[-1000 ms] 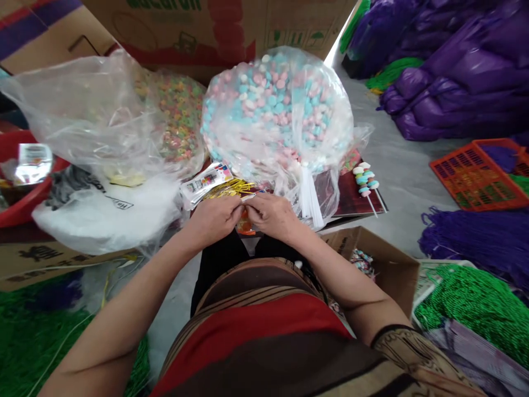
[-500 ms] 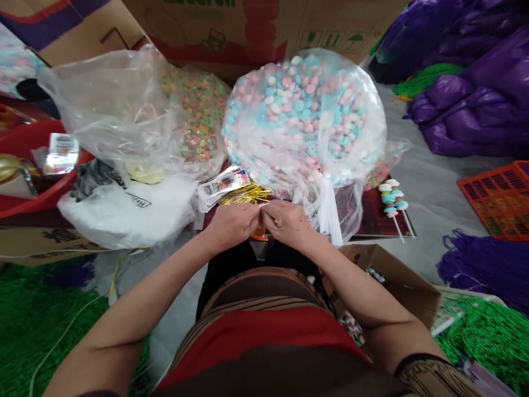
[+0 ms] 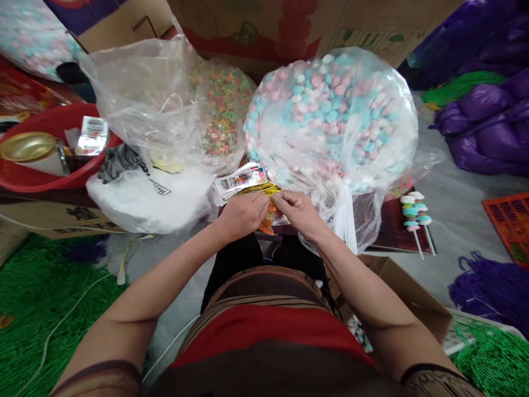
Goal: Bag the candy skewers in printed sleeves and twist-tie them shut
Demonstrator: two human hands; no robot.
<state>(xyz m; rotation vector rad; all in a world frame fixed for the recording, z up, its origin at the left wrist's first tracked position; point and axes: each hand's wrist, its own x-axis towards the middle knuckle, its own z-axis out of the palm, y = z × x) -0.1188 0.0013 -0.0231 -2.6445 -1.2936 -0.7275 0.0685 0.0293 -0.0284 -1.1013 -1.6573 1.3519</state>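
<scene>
My left hand [image 3: 247,215] and my right hand [image 3: 296,209] meet at the table's near edge, fingers closed in a pinch. What lies between the fingertips is too small to make out. Just under them shows a shiny orange item [image 3: 268,220], partly covered by my left hand. Gold twist ties [image 3: 265,188] lie right behind my fingers, beside a stack of printed silvery wrappers [image 3: 239,181]. To the right, a bunch of white sticks [image 3: 347,218] leans against a big clear bag of pink, blue and white candies [image 3: 330,110].
Candy skewers [image 3: 415,212] rest at the table's right end. Leftward are a white plastic bag [image 3: 152,198], a bag of colourful ring candies [image 3: 225,110] and a red basin [image 3: 45,179]. An open carton [image 3: 407,292] stands below right, near green strands [image 3: 491,358].
The view has shifted left, so things appear further right. My fingertips have moved slightly apart, and more of the orange item shows beneath them.
</scene>
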